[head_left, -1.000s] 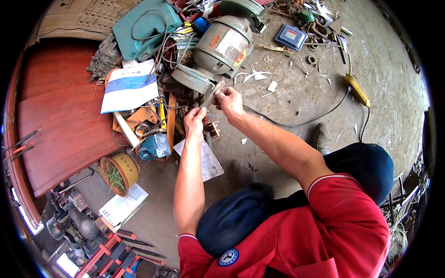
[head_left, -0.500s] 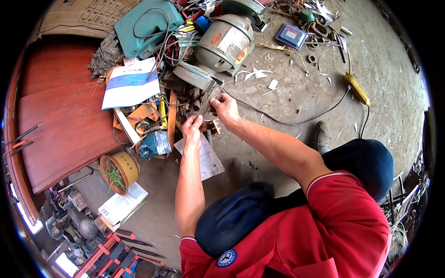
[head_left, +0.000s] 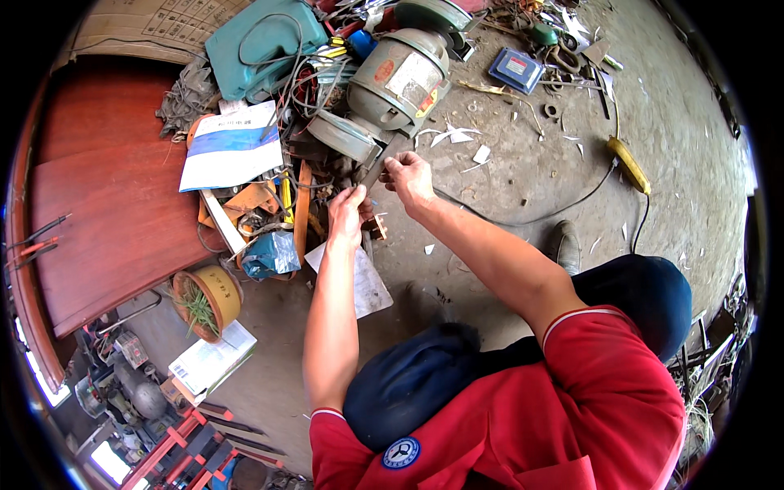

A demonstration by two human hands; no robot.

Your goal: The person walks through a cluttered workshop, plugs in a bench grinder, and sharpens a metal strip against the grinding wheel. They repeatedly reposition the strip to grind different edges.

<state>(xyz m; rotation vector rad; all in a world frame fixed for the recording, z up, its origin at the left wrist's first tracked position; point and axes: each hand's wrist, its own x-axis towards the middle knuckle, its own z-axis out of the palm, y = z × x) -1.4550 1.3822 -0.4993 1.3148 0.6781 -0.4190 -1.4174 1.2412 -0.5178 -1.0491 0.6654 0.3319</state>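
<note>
A flat grey metal bar (head_left: 373, 175) slants up toward the near wheel of a grey bench grinder (head_left: 400, 80). My left hand (head_left: 346, 216) is closed on the bar's near end, thumb on top. Farther along, my right hand (head_left: 410, 178) pinches the bar from its right side with bent fingers. The bar's far end lies at the wheel guard (head_left: 343, 135); whether it touches the wheel I cannot tell.
Left of the grinder lie a teal case (head_left: 260, 49), tangled cables and a booklet (head_left: 233, 147). A potted plant (head_left: 208, 300) stands by the reddish wooden panel (head_left: 106, 196). A black cord runs right to a yellow power strip (head_left: 629, 163). Paper scraps litter the concrete.
Both hands have shifted slightly away from me and to the right, carrying the bar farther in at the grinder's near wheel. Both still grip it.
</note>
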